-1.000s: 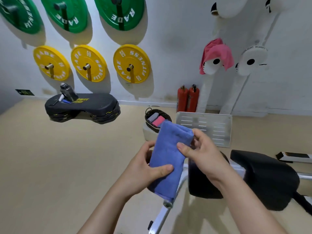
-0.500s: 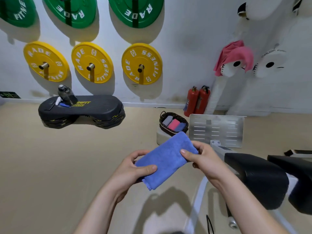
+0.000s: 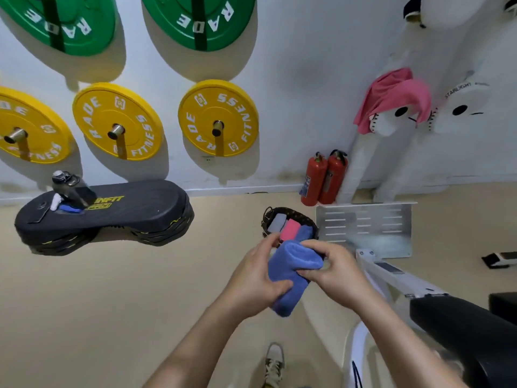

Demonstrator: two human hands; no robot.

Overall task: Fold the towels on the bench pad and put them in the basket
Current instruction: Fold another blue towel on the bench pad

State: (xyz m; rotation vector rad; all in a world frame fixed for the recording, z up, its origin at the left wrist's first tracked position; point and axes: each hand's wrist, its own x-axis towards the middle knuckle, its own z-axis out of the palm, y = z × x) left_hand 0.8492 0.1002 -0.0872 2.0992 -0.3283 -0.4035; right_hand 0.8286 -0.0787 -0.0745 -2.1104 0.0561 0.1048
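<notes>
A blue towel [image 3: 291, 271], folded into a thick roll, is held in the air between both hands. My left hand [image 3: 251, 278] grips its left side and lower part. My right hand [image 3: 333, 271] clasps its right side with the fingers curled over the fold. Just beyond the hands a dark woven basket [image 3: 267, 219] sits on the floor with grey, pink and blue folded towels inside. The black bench pad [image 3: 458, 329] lies at the lower right on its white frame [image 3: 391, 275].
A black step platform [image 3: 106, 214] with a bottle on it stands left. Two red fire extinguishers [image 3: 324, 177] and a metal plate [image 3: 366, 228] are by the wall. A pink towel [image 3: 391, 96] hangs on white equipment. My shoe [image 3: 274, 362] shows below.
The towel went from a flat fold to a thicker roll. Both hands carried it forward, close to the basket. The view shifted left and down.
</notes>
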